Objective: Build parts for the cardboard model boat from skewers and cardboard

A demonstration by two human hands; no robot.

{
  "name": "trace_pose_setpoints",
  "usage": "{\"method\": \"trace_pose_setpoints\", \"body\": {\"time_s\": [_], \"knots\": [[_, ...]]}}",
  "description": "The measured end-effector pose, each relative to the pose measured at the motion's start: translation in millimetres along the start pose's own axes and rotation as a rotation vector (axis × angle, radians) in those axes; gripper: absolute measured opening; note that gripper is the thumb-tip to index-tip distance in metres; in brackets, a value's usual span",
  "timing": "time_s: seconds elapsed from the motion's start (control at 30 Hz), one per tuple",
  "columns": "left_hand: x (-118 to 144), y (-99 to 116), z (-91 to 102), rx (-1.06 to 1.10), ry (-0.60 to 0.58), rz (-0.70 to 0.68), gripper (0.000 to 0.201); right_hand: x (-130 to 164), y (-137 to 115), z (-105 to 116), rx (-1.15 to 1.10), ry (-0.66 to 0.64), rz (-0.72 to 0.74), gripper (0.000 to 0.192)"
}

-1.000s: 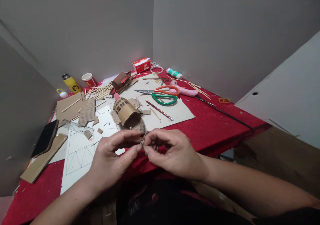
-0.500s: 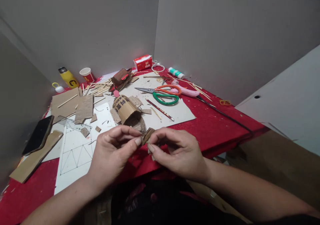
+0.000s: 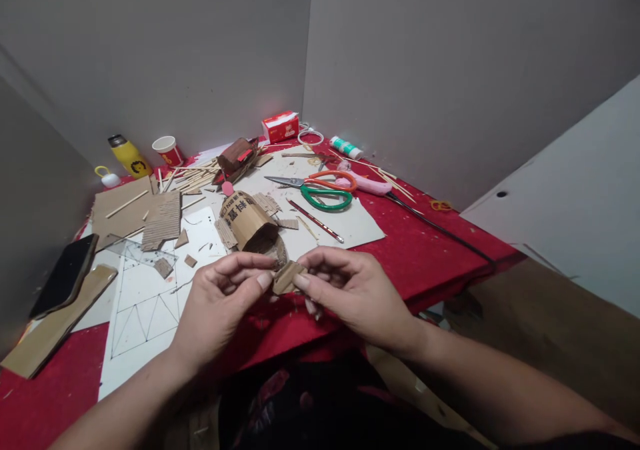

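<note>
One red-covered table (image 3: 400, 263) stretches across the scene, its far corner toward 12 o'clock from the small work held at its near edge. Two bare forearms extend over it, the left from 8 o'clock and the right from 4 o'clock, so that the hands meet in front of the body. The left hand (image 3: 220, 297) shows its back, thumb straight toward 3 o'clock, index finger arched above it and the others curled behind. The right hand (image 3: 355, 297) mirrors it, thumb laid toward 9 o'clock across the work, index finger bent behind and lower fingertips showing beneath.

At 8 o'clock, partly behind the left forearm, lies a white sheet (image 3: 135, 333) ruled with triangles. A dark phone (image 3: 67, 273) rests at 9 o'clock. At 11 o'clock, just beyond the fingers, sits a rounded cardboard model (image 3: 250, 223) printed with dark characters. Scissors (image 3: 327, 198) with one orange and one green handle lie at 1 o'clock, a yellow bottle (image 3: 131, 157) leans at 10, and a pencil (image 3: 316, 221) lies at 1, nearer than the scissors.

Smallest is the folded cardboard piece (image 3: 286, 281), between the hands above the table's near edge: the left thumb and index finger pinch its left end, the right thumb and fingers its right.
</note>
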State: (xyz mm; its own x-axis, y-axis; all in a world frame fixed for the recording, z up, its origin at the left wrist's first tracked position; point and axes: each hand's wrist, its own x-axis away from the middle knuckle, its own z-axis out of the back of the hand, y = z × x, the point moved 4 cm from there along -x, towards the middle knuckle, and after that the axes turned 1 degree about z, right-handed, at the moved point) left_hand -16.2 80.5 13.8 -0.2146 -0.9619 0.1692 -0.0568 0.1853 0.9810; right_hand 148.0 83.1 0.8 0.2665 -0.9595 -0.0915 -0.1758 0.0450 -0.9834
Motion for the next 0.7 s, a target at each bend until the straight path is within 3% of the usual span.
{"method": "trace_pose_setpoints", "body": {"time_s": [0.13,0.2,0.3,0.4,0.47,0.6,0.7], "knots": [[0,1,-4.8,-0.130,-0.068,-0.014,0.018,2,0,-3,0.012,-0.055,-0.031,0.019],[1,3,-6.3,-0.254,-0.060,-0.108,0.011,3,-1,-4,0.031,-0.066,-0.004,0.017],[7,10,-7.6,-0.514,0.012,-0.449,0.003,4,-1,-4,0.047,-0.060,0.026,0.015],[20,16,-10.8,-0.792,0.080,-0.928,0.016,2,3,0,-0.015,-0.030,0.011,0.024],[26,15,-11.4,-0.939,0.116,-1.152,0.021,0,6,1,-0.094,-0.041,-0.029,0.033],[27,8,-11.0,-1.136,0.105,-1.326,0.021,-3,7,-7,-0.141,-0.177,-0.174,0.039],[27,4,-10.6,-1.161,0.118,-1.364,0.026,-4,2,-11,-0.107,-0.174,-0.232,0.038]]}}
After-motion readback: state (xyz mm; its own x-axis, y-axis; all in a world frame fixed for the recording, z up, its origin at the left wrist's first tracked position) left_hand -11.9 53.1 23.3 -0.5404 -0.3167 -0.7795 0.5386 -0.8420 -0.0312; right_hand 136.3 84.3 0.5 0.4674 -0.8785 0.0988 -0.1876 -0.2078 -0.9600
